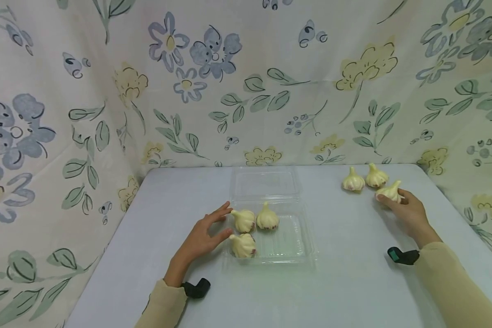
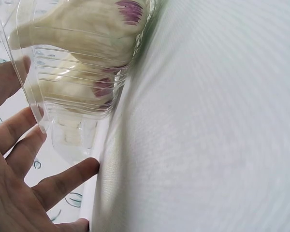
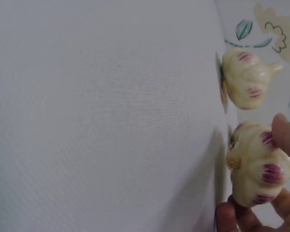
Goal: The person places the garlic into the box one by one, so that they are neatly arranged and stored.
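Observation:
My right hand (image 1: 412, 214) holds a garlic bulb (image 1: 388, 193) between thumb and fingers at the table's far right. In the right wrist view this bulb (image 3: 261, 166) shows purple streaks and its root end, tilted off the table. Two more garlic bulbs (image 1: 353, 181) (image 1: 376, 176) stand just behind it. My left hand (image 1: 205, 234) is at the left side of a clear plastic box (image 1: 289, 237), fingers spread. In the left wrist view its fingertips touch the box rim (image 2: 31, 96). Three garlic bulbs (image 1: 244, 246) (image 1: 244, 221) (image 1: 267, 217) lie in the left part of the box.
The box's clear lid (image 1: 265, 183) lies folded open toward the table's back edge. A white cloth covers the table (image 1: 344, 282). Behind and beside it hangs a flowered curtain (image 1: 246, 91). Black wrist cameras (image 1: 197, 289) sit on both wrists.

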{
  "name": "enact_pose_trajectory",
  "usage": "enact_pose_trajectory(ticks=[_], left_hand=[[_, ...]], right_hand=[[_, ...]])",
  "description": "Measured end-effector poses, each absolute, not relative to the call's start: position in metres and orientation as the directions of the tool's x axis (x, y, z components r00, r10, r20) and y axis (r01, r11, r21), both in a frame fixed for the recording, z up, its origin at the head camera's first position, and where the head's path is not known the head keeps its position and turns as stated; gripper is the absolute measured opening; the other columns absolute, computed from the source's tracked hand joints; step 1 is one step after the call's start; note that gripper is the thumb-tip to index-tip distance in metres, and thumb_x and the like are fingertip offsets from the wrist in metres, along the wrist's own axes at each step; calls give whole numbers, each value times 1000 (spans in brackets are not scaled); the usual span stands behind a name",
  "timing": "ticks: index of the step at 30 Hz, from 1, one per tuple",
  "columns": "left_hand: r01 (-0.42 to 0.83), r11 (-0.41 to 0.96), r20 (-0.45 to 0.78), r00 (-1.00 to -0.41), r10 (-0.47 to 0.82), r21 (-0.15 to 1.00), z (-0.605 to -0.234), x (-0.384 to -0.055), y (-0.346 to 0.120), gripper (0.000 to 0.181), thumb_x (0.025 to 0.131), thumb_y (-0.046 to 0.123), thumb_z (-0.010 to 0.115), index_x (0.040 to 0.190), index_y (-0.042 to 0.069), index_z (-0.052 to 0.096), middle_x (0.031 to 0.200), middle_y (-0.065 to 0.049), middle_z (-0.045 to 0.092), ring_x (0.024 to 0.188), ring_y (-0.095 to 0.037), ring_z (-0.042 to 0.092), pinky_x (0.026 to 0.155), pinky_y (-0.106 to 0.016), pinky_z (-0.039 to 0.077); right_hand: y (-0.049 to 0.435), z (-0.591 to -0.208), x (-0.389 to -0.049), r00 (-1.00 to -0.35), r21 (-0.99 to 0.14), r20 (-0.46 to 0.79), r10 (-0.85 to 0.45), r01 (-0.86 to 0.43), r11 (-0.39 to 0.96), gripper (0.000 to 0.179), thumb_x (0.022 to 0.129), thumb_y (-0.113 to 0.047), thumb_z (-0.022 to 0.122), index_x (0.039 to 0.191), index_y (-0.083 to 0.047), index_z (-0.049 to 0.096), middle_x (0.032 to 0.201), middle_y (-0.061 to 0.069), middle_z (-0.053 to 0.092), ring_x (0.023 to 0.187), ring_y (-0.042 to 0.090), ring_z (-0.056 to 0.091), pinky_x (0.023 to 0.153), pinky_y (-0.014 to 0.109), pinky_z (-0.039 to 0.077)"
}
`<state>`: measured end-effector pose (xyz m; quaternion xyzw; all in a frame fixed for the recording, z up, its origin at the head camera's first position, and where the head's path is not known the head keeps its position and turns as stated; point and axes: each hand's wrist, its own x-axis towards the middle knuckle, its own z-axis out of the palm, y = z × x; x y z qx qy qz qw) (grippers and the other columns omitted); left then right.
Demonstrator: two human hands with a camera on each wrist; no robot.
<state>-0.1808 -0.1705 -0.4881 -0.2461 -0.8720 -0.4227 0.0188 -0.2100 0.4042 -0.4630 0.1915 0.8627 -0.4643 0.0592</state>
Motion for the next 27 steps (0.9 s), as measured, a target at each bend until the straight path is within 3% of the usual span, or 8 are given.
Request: enact_pose_trajectory(ticks=[10, 17, 27], left_hand=[[443, 524, 237, -879, 414, 728, -487, -181, -170, 58, 98, 35, 69, 151, 21, 51, 165, 5, 36, 131, -30, 62, 120, -75, 15], [437, 531, 233, -883, 407, 726, -486, -181, -170, 57, 98, 36, 68, 151, 30, 50, 165, 7, 37, 131, -29, 62, 120, -74, 16], [435, 526, 231, -883, 409, 731, -487, -181, -171, 59, 97, 36, 69, 152, 23, 50, 165, 6, 36, 130, -30, 62, 120, -74, 15]], right_hand=[[400, -463, -208, -920, -790, -278, 276, 383, 479, 107, 96, -64, 54, 162, 0, -1, 160, 43, 8, 142, 59, 22, 111, 73, 31], [396, -463, -205, -915, -790, -267, 302, 387, 476, 105, 96, -63, 56, 162, 0, 6, 162, 41, 12, 144, 59, 24, 112, 72, 32], [389, -463, -200, -943, -799, -208, 262, 318, 510, 100, 96, -60, 59, 162, -1, 13, 161, 39, 19, 140, 56, 28, 101, 66, 38]])
